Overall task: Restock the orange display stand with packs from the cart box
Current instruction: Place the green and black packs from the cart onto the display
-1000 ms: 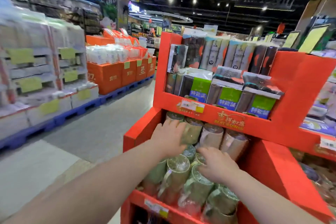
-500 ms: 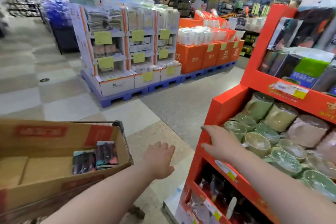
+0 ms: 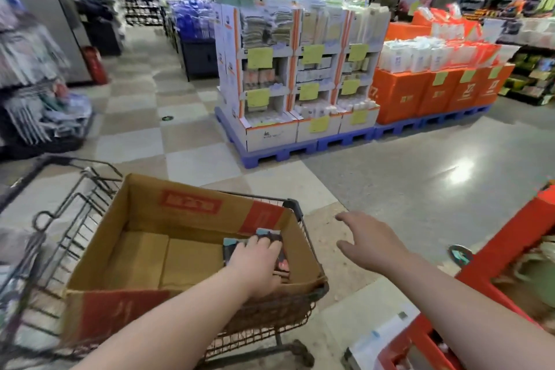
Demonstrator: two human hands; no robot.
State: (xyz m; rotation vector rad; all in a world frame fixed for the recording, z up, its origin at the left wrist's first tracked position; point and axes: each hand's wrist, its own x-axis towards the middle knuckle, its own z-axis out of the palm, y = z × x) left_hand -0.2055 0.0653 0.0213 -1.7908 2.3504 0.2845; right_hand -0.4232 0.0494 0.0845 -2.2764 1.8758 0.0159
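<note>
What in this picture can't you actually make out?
Head view:
- The packs: mostly under the left hand; their number is hidden.
- The left hand: whether it grips the packs is unclear.
- The orange stand: cut off by the right edge.
- The box label: too blurred to read.

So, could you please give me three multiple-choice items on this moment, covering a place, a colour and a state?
1. Where is the left hand?
A. on the cart handle
B. on the packs in the cardboard box
C. on the orange stand

2. What colour are the pallets under the displays across the aisle?
A. blue
B. green
C. black

3. How is the right hand?
A. gripping a pack
B. open, holding nothing
C. clamped on the cart rim

Answers:
1 B, its fingers lie over the dark packs in the box's right corner.
2 A, they are plainly blue.
3 B, its fingers are spread above the floor.
</note>
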